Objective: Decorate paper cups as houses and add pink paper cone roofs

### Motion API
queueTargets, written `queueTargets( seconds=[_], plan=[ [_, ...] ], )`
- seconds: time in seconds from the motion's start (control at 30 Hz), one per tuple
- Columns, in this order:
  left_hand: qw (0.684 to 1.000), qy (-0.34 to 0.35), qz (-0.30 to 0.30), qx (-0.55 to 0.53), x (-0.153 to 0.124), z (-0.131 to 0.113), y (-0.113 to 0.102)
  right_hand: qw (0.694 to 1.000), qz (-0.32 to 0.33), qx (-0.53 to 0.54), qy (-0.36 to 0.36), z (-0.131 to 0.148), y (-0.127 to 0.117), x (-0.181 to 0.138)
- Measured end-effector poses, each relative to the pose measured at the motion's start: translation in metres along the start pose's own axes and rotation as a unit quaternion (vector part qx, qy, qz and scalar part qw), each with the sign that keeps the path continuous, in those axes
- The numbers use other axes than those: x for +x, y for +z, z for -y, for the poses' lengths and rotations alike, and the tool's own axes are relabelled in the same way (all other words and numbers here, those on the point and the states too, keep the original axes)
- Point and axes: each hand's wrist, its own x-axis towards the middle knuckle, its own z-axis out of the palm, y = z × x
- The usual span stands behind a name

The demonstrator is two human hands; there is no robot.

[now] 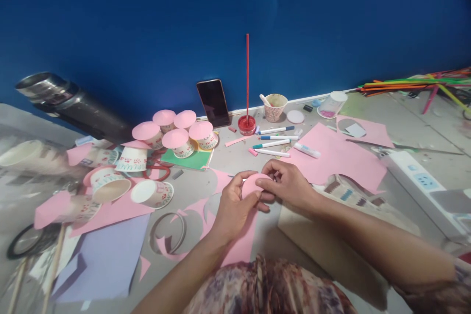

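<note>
Both of my hands are closed on one small curved piece of pink paper point(250, 184) in front of me. My left hand point(235, 201) pinches its left and lower edge, while my right hand point(283, 184) grips the right side with thumb and fingers. Part of the paper is hidden behind the fingers. Beneath them lie pink paper scraps point(239, 243). To the left, several small paper cups with pink paper tops point(175, 138) stand upside down, some on a green card point(187, 161). Other decorated cups point(152, 193) lie on their sides.
Markers point(272, 143) lie beyond my hands, near a red stick in a red pot point(246, 125) and a paper cup point(275, 108). A phone point(214, 103) leans on the blue wall. Pink sheets point(331, 154) and a power strip point(423, 181) are right; a steel flask point(73, 103) stands left.
</note>
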Motion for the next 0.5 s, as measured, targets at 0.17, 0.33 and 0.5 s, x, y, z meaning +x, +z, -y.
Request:
queueTargets(
  seconds=[0.17, 0.33, 0.5],
  plan=[
    [1.0, -0.008, -0.003, -0.01, 0.0002, 0.0026, 0.0006, 0.999, 0.014, 0.046, 0.005, 0.0003, -0.0009, 0.0001],
    [1.0, -0.009, 0.02, 0.009, 0.0015, 0.0049, -0.0028, 0.994, 0.05, 0.092, 0.019, 0.001, -0.0021, 0.0003],
    [0.997, -0.045, 0.022, 0.067, 0.0047, 0.0051, -0.0087, 0.988, 0.085, 0.12, 0.053, 0.0009, -0.0024, 0.0005]
  ],
)
